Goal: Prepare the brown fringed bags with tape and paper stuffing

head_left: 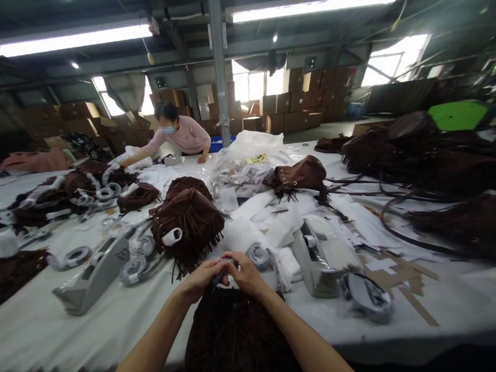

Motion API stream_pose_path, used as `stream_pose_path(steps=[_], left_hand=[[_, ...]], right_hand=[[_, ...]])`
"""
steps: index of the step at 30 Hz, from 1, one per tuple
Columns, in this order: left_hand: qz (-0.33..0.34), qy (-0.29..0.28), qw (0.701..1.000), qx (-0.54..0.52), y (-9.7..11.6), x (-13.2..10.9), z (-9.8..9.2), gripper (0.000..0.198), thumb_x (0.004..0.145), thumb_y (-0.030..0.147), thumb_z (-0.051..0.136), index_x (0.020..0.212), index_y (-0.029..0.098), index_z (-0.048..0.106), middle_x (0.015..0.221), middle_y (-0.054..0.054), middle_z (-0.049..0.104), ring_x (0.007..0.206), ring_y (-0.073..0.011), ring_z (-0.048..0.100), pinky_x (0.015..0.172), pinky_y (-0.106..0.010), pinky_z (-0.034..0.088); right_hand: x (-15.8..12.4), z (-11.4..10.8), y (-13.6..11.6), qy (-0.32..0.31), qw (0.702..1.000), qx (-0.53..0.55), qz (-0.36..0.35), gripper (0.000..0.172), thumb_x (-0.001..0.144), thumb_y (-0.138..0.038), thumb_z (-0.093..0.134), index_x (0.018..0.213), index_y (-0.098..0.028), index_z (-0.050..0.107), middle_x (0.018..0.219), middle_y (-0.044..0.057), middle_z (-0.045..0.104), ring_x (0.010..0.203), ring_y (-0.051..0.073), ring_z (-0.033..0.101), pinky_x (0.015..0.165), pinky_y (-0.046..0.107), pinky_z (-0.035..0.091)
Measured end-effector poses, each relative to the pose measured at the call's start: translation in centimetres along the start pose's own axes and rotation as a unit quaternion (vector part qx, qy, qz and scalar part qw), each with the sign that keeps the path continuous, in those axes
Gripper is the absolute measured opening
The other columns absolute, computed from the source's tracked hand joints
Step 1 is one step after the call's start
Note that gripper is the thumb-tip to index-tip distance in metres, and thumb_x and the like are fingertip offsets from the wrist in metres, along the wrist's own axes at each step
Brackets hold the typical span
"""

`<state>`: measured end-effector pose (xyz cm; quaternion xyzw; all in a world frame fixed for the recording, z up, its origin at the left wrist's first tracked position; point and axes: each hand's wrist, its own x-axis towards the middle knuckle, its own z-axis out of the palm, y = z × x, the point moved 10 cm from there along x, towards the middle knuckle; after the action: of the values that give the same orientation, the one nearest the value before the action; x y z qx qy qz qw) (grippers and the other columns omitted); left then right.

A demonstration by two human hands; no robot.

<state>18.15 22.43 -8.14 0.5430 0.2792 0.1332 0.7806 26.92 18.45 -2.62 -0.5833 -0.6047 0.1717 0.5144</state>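
My left hand [203,278] and my right hand [246,273] meet just above the top of a dark brown bag [237,340] at the table's near edge. Both have their fingers closed around a small, dark greyish piece; its kind is too hidden to tell. Straight ahead sits a brown fringed bag [186,216] with a white-wrapped part on its side. Close to my right hand lies a plastic-wrapped coiled strap [258,255]. Another wrapped coil [134,270] is left of my hands.
Grey tape dispensers stand at left [93,276] and right [315,260]. White paper sheets [251,225] and cardboard strips [417,304] cover the middle and right. Brown bags pile up at left [61,193] and right [450,166]. A person [180,134] leans over the far side.
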Motion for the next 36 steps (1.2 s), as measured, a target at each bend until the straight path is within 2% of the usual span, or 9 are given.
stream_pose_path(steps=[4,7,14,20,23,26,29,33,36], left_hand=[[0.039,0.046,0.998,-0.029,0.9,-0.4,-1.1,0.045,0.075,0.051,0.068,0.096,0.012,0.063,0.077,-0.007,0.069,0.058,-0.0117,0.056,0.052,-0.02,0.037],[0.079,0.088,0.99,-0.076,2.0,-1.4,-2.2,0.045,0.074,0.046,0.072,0.104,0.015,0.062,0.089,-0.008,0.069,0.069,-0.0134,0.059,0.06,-0.021,0.042],[0.127,0.082,0.988,-0.042,3.0,-2.1,-1.2,0.04,0.071,0.047,0.074,0.09,0.013,0.063,0.082,-0.004,0.064,0.075,-0.0145,0.056,0.07,-0.023,0.042],[0.14,0.141,0.98,-0.018,1.6,-2.5,-2.1,0.044,0.069,0.053,0.072,0.086,0.015,0.06,0.073,-0.001,0.064,0.07,-0.0144,0.058,0.069,-0.024,0.044],[0.147,0.178,0.973,-0.011,1.1,-3.2,-2.5,0.047,0.069,0.058,0.069,0.09,0.016,0.058,0.072,0.0,0.065,0.064,-0.0138,0.058,0.061,-0.023,0.044],[0.13,0.18,0.975,0.021,0.2,-3.6,-2.5,0.051,0.072,0.06,0.064,0.099,0.017,0.058,0.082,-0.004,0.068,0.07,-0.0168,0.061,0.062,-0.026,0.047],[0.11,0.188,0.97,0.108,-1.1,-3.6,-3.1,0.053,0.076,0.065,0.055,0.1,0.018,0.06,0.072,-0.001,0.065,0.06,-0.0159,0.058,0.052,-0.024,0.044],[0.141,0.237,0.925,0.262,-1.8,-3.5,-3.6,0.051,0.081,0.065,0.044,0.091,0.019,0.064,0.053,0.003,0.052,0.049,-0.0154,0.05,0.047,-0.024,0.037],[0.151,0.275,0.889,0.334,-2.0,-3.6,-3.4,0.044,0.084,0.059,0.041,0.083,0.021,0.064,0.054,0.003,0.054,0.054,-0.0178,0.054,0.054,-0.026,0.041]], right_hand=[[-0.5,-2.1,0.5,0.082,0.996,-0.014,0.045,0.031,0.087,-0.037,0.054,0.107,-0.016,0.063,0.1,0.009,0.066,0.085,0.018,0.059,0.074,0.031,0.047],[-1.7,-2.5,0.1,0.115,0.99,-0.026,0.084,0.031,0.089,-0.041,0.05,0.092,-0.016,0.068,0.085,0.007,0.067,0.074,0.018,0.059,0.069,0.031,0.046],[-3.0,4.0,-1.1,0.041,0.994,0.002,0.1,0.025,0.086,-0.038,0.055,0.08,-0.018,0.068,0.074,0.003,0.068,0.064,0.015,0.06,0.059,0.026,0.045],[-4.5,5.7,-1.3,0.065,0.994,-0.054,0.072,0.011,0.08,-0.017,0.057,0.088,-0.017,0.064,0.096,0.011,0.065,0.093,0.024,0.059,0.085,0.039,0.047],[-5.9,4.2,-2.9,0.031,0.997,-0.068,0.029,0.017,0.081,-0.017,0.058,0.097,-0.019,0.064,0.101,0.01,0.065,0.098,0.024,0.059,0.087,0.038,0.048],[-7.3,-2.7,-4.4,0.068,0.994,-0.087,-0.015,0.018,0.087,-0.023,0.053,0.1,-0.021,0.065,0.095,0.007,0.068,0.092,0.02,0.063,0.083,0.033,0.051],[-9.1,-14.6,-3.5,0.181,0.965,-0.188,0.002,0.023,0.091,-0.028,0.047,0.099,-0.021,0.067,0.093,0.008,0.07,0.088,0.02,0.064,0.081,0.033,0.051],[-13.3,-29.7,2.3,0.244,0.859,-0.403,0.199,0.036,0.093,-0.029,0.035,0.109,-0.017,0.065,0.108,0.011,0.067,0.099,0.02,0.061,0.089,0.032,0.048],[-15.5,-34.9,6.4,0.191,0.839,-0.447,0.244,0.038,0.09,-0.017,0.033,0.106,-0.012,0.067,0.102,0.014,0.068,0.092,0.021,0.062,0.085,0.033,0.048]])
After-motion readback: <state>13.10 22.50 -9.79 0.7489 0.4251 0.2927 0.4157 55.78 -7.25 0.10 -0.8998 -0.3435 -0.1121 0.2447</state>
